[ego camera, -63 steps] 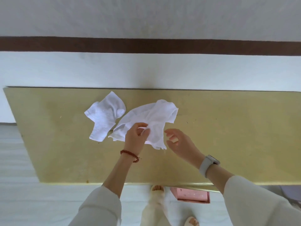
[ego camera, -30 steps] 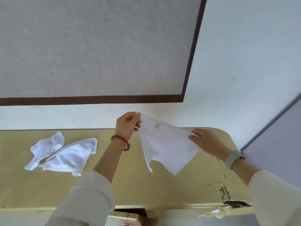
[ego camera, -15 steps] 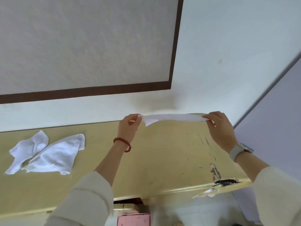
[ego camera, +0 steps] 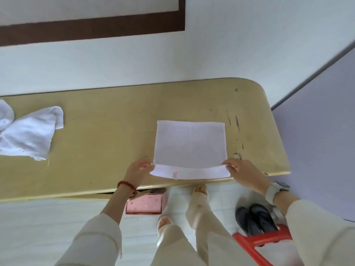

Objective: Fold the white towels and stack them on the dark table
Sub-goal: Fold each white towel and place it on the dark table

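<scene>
You have one white towel [ego camera: 190,144] spread flat and square on the right part of the table [ego camera: 115,135], whose top here looks yellowish-olive and scuffed near its rounded right end. The towel's near edge is turned up into a narrow band that carries a small red mark, and that band lies close to the table's front edge. Well apart, at the table's left end, two more white towels lie unfolded and rumpled: a crumpled towel [ego camera: 30,133] bunched into a loose wedge, and touching it another, the edge towel [ego camera: 5,117], cut off by the frame.
</scene>
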`<state>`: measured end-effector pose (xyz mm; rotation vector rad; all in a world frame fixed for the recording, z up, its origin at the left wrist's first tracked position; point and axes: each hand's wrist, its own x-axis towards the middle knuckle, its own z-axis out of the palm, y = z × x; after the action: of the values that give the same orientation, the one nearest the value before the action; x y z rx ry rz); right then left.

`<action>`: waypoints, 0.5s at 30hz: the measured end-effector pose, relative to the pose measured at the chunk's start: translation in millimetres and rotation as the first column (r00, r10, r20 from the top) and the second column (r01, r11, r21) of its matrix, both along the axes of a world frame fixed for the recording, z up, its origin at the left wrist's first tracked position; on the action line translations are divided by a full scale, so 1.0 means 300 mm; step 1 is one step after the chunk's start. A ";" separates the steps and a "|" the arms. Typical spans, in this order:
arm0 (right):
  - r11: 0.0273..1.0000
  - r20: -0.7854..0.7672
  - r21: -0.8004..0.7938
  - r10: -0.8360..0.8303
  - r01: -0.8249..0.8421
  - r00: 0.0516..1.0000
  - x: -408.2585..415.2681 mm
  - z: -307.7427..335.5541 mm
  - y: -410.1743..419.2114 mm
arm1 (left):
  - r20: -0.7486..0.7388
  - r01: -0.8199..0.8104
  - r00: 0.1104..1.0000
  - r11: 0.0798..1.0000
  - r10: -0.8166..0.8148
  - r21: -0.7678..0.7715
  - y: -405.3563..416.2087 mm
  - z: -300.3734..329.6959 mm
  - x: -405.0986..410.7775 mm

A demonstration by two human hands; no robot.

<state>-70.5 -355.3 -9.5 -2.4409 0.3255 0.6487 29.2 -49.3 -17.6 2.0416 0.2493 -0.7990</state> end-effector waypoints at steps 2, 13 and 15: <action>0.990 0.029 0.098 -0.107 0.104 0.994 0.034 0.007 -0.025 | 0.011 -0.104 0.994 0.994 0.104 -0.039 -0.035 -0.001 0.014; 0.872 0.237 0.281 -0.467 0.400 0.852 0.265 -0.040 -0.092 | 0.164 -0.329 0.922 0.934 0.350 -0.141 -0.203 -0.035 0.226; 0.857 0.253 0.286 -0.499 0.429 0.829 0.306 -0.058 -0.092 | 0.171 -0.341 0.917 0.930 0.361 -0.136 -0.216 -0.053 0.260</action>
<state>21.2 -382.8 -27.0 -2.0898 0.6560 0.0631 107.2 -113.9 -33.4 1.8866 0.4415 -0.3794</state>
